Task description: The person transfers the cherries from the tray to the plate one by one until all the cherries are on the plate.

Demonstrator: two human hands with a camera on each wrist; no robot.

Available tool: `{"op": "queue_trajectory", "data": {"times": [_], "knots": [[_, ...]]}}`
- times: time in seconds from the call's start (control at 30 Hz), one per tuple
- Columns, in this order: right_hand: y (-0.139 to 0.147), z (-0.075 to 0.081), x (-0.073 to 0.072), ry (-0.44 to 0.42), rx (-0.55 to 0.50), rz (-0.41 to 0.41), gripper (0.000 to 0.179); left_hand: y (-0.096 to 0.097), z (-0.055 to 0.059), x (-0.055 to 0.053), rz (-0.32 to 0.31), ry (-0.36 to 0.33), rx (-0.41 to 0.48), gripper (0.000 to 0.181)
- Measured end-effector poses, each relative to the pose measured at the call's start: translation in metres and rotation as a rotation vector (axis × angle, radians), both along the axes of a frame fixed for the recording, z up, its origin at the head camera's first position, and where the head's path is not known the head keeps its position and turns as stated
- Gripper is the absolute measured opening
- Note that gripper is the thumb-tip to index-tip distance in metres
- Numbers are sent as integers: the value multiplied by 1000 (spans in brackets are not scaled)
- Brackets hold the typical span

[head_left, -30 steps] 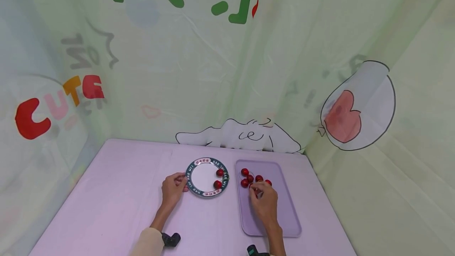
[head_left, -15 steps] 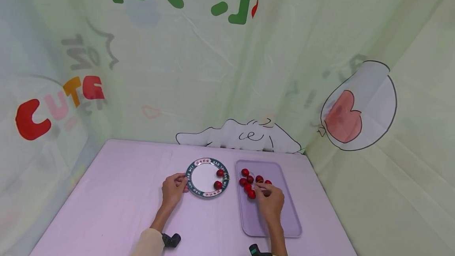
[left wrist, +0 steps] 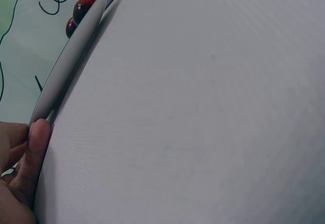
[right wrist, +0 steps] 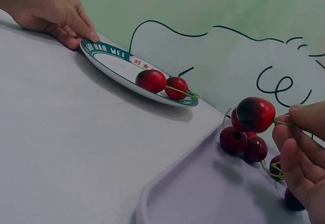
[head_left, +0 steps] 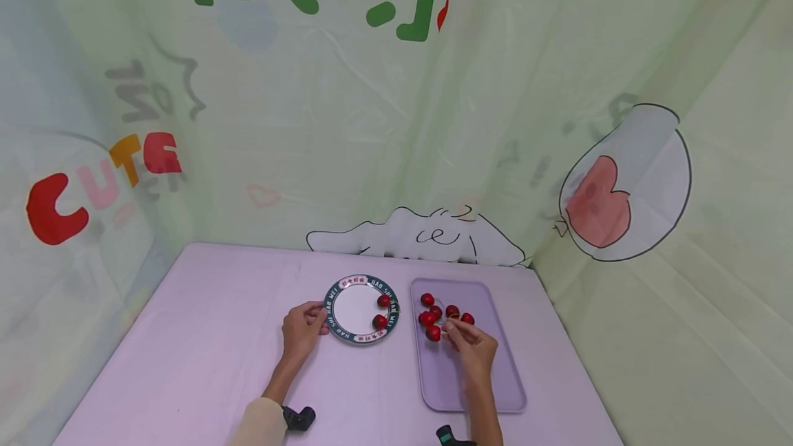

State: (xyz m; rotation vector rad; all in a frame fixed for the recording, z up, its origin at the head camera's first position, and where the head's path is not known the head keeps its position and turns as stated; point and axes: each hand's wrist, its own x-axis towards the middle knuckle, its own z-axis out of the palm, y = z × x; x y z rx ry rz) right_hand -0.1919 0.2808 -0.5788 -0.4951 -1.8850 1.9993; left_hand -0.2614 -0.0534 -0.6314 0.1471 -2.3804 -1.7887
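- The right hand (head_left: 476, 353) is above the purple tray (head_left: 442, 380), and between its thumb and fingers it pinches the thin green stem (right wrist: 284, 124) of one red cherry (right wrist: 256, 115).
- This cherry is just beside the fingertips, on their left side, and in the right wrist view it is seen above the tray, with a dark patch on its skin.
- A second cherry (right wrist: 235, 120) shows partly behind it; I cannot tell whether the same fingers hold this one also.
- The other cherries (head_left: 452, 312) lie in the far part of the tray, near the right hand, some of them close together.
- The left hand (head_left: 302, 327) is clamped on the left rim of the round plate (head_left: 355, 310), gripping the edge between thumb and fingers.
- Two cherries (head_left: 380, 322) rest on the right side of this plate, away from the left hand.
- The two hands are well apart, and most of the plate is between them.
- Both forearms reach forward over the table (head_left: 359, 391); the right fingers point forward and to the left, the left fingers to the right.
- The left arm wears a light sleeve (head_left: 260, 418).
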Motion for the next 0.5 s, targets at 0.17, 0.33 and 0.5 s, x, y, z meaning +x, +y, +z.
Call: {"op": "queue_trajectory", "data": {"times": [0.17, 0.33, 0.5], "knots": [[-1, -10, -2, 4, -76, 22, 35, 1, -1, 1, -9, -8, -2, 28], [-7, -15, -7, 14, -101, 42, 33, 1, -3, -1, 9, 2, -4, 28], [-16, -12, -11, -8, -123, 59, 38, 1, -3, -1, 10, 5, -3, 28]]}}
